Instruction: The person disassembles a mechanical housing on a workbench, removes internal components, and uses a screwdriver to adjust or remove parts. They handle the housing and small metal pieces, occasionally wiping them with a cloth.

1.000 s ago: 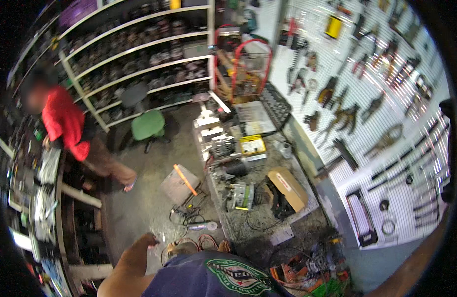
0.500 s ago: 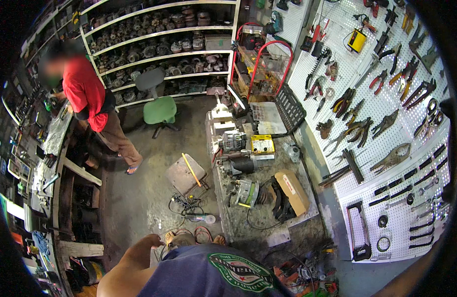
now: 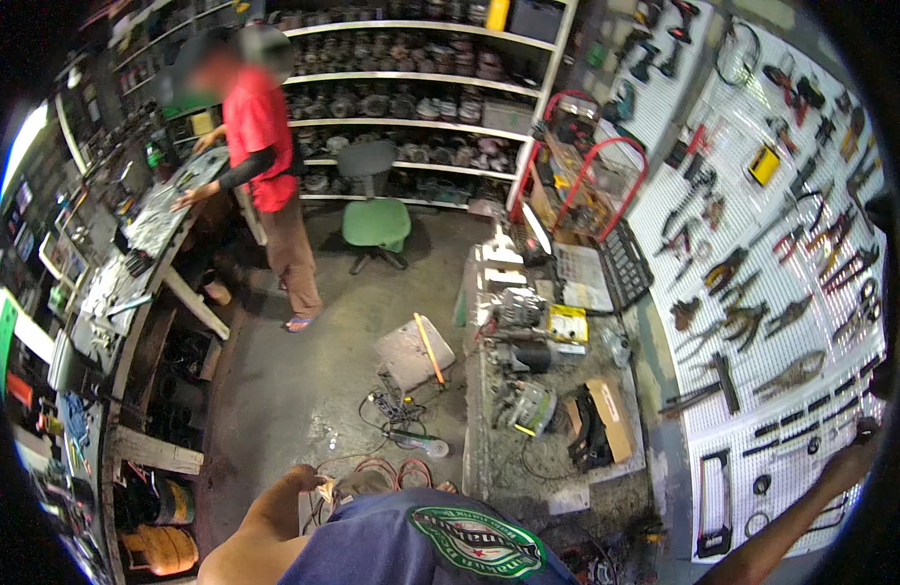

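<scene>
My left arm hangs at my side, and my left hand (image 3: 302, 477) is low above the floor near my feet. Its fingers look loosely stretched, and nothing shows in them. My right arm reaches far out to the right, toward the white pegboard (image 3: 708, 409). My right hand (image 3: 864, 431) is at the dark rim of the view, near wrenches hung on the board's lower part; its fingers are too dark to make out. A black hacksaw-like frame (image 3: 713, 502) hangs on the board, left of my right forearm.
A workbench (image 3: 504, 429) before me bears an alternator (image 3: 524, 406), a cardboard box (image 3: 606, 419) and a yellow case (image 3: 567, 324). On the floor lie a flat board (image 3: 411, 356), an angle grinder (image 3: 416, 444) and red cables (image 3: 411, 475). A person in red (image 3: 260, 136) stands at the left bench.
The view has swung left, so the scene sits further right. My right arm has come into view, stretched toward the pegboard. The other person has turned and has a hand on the bench.
</scene>
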Action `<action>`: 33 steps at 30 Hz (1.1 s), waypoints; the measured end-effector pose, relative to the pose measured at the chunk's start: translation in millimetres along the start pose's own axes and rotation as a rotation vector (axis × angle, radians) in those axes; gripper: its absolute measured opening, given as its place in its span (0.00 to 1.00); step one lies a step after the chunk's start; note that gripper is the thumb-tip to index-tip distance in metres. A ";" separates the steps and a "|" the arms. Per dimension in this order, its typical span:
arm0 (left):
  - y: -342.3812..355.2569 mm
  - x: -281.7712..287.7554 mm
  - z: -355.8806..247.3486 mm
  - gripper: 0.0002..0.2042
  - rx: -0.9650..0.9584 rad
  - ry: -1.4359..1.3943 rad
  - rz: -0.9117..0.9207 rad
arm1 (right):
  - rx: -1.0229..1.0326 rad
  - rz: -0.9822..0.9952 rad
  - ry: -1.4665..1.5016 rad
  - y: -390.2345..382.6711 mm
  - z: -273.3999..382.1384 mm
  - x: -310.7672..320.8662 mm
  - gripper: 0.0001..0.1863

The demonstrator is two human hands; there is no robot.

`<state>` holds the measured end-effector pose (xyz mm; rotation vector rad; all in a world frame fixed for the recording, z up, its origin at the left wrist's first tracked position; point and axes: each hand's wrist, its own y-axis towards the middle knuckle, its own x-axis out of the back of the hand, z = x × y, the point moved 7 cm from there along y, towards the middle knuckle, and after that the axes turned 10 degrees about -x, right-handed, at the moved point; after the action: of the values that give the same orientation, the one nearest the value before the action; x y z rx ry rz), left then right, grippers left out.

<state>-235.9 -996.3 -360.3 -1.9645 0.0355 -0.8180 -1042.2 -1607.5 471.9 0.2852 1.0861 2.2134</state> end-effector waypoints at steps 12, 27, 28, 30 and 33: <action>-160.2 -103.4 230.8 0.40 0.315 -0.547 -0.315 | -1.288 1.583 0.248 -829.9 126.6 -259.5 0.19; -402.7 -234.8 355.8 0.35 0.922 -1.212 -0.983 | 0.174 2.536 0.665 -1161.7 623.2 -321.7 0.10; -403.0 -234.6 350.6 0.35 0.949 -1.242 -1.045 | 0.327 2.530 0.665 -1183.4 650.3 -313.1 0.10; -400.1 -231.4 344.3 0.35 0.980 -1.316 -1.144 | 0.585 2.497 0.701 -1228.2 701.9 -290.5 0.11; -396.8 -218.0 349.3 0.35 1.024 -1.407 -1.246 | 0.835 2.557 0.892 -1301.0 782.9 -251.2 0.12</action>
<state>-330.2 -440.1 -266.7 -0.9705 -2.0818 0.1269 97.9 -693.6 -11.4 2.2499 3.2358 3.4288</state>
